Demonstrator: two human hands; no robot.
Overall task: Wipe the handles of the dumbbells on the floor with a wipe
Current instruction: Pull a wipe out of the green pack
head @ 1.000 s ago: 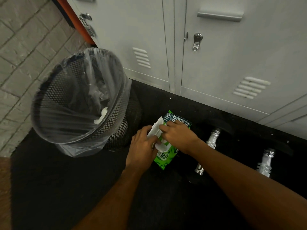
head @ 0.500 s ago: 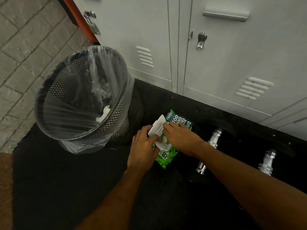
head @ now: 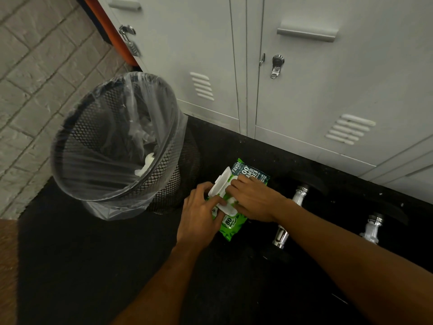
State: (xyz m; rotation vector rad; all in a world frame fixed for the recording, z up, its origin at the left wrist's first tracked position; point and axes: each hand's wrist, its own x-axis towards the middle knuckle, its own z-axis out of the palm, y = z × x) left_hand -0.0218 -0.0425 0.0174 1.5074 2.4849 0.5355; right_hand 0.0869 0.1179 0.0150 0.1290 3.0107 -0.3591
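Observation:
A green wipes pack lies on the black floor mat with its white flip lid standing open. My left hand holds the pack's near-left side, thumb across the lid's base. My right hand lies over the pack, its fingertips pinching a bit of white wipe at the opening. Two dumbbells lie to the right: the chrome handle of the nearer one runs under my right wrist, and the second handle lies farther right. Their black ends blend into the dark mat.
A black mesh waste bin with a clear liner stands left of the pack, with white wipes inside. Grey lockers line the far side of the mat. A brick-pattern wall is at the left.
Both hands stay on the pack with the lid open. My right fingertips have slid from the pack's top toward the opening. The view has shifted slightly.

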